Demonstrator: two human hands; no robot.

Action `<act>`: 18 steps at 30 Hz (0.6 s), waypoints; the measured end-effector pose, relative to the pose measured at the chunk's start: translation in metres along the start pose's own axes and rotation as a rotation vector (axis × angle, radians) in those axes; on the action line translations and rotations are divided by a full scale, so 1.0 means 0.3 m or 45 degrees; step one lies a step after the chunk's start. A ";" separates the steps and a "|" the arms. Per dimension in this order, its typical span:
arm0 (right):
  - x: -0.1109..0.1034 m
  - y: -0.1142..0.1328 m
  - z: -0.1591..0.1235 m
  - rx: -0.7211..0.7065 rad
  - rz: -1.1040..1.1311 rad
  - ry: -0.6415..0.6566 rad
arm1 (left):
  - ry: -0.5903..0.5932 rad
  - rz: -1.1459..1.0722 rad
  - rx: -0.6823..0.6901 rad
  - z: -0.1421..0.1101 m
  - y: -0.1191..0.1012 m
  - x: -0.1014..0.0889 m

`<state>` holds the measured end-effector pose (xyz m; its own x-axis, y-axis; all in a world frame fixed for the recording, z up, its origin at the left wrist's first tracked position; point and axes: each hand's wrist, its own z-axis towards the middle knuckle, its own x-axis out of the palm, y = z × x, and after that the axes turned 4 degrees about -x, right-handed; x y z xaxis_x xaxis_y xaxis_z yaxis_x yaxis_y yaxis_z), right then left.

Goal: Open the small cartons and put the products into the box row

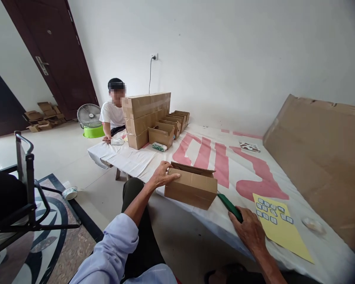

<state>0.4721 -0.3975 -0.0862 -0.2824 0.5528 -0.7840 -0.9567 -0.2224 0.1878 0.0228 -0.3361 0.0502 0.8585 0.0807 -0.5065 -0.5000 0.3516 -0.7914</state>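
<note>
At the table's near edge a cardboard box [191,187] lies tilted, a raised flap along its far side. My left hand [162,175] is closed on the box's left end, thumb over the top and fingers at the back edge. In my right hand [250,228] is a green-handled knife [228,206], pointing left, its tip beside the box's right end. Whether the tip touches the cardboard I cannot tell. Just right of that hand, a yellow sheet [284,236] with several small blue-edged stickers lies on the cloth.
Stacked cartons [139,122] and several opened boxes [162,134] stand at the table's far left, with a small green box [159,146] before them. Behind the stack sits another person [112,114]. A big cardboard sheet [319,157] leans at right. A folding chair [29,189] stands left.
</note>
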 end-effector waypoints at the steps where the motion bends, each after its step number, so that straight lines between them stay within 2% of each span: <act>1: 0.000 -0.001 0.000 -0.009 -0.008 -0.002 | 0.025 -0.058 0.023 0.004 0.009 -0.006; 8: 0.004 -0.005 0.001 -0.023 -0.029 -0.029 | 0.263 -0.390 0.073 0.015 0.030 -0.033; 18: 0.004 -0.001 -0.001 -0.021 -0.025 -0.028 | 0.267 -0.399 0.047 0.002 0.027 -0.033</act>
<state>0.4721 -0.3971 -0.0873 -0.2649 0.5747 -0.7743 -0.9609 -0.2242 0.1624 0.0105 -0.3335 0.0491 0.9252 -0.2276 -0.3036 -0.2089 0.3624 -0.9083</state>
